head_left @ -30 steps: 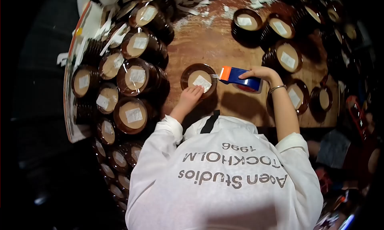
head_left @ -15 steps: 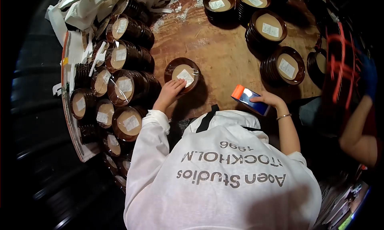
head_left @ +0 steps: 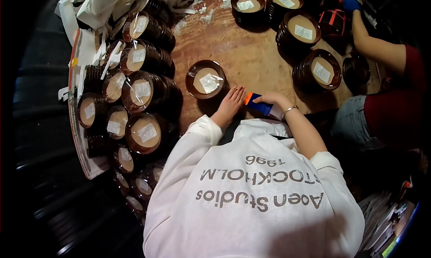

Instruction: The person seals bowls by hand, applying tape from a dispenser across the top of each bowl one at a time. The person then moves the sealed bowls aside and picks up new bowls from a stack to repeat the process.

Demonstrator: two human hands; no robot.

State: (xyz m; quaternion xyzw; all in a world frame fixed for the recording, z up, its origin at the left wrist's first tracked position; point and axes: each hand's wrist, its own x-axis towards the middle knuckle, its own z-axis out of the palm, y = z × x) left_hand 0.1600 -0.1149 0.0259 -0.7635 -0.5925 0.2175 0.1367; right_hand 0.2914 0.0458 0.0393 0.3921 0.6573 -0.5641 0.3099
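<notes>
1. The right hand (head_left: 276,101) is gripping a blue tape dispenser (head_left: 259,105) with an orange end.
2. The left hand (head_left: 232,101) is reaching its extended fingers beside that orange end; I cannot tell whether they are pinching anything.
3. The brown-rimmed stack (head_left: 196,91) is sitting on the wooden table (head_left: 233,56), just beyond the left hand, and is bearing a white label (head_left: 209,83), its print too small to read.
4. Similar labelled stacks (head_left: 147,131) are standing at both sides.
5. The white shirt (head_left: 251,226) is showing upside-down lettering: "Aoen Studios", "STOCKHOLM" with its first letter partly hidden, and "1996".
6. A co-worker's blue-gloved hand (head_left: 351,5) is hovering over the table's far right.
</notes>
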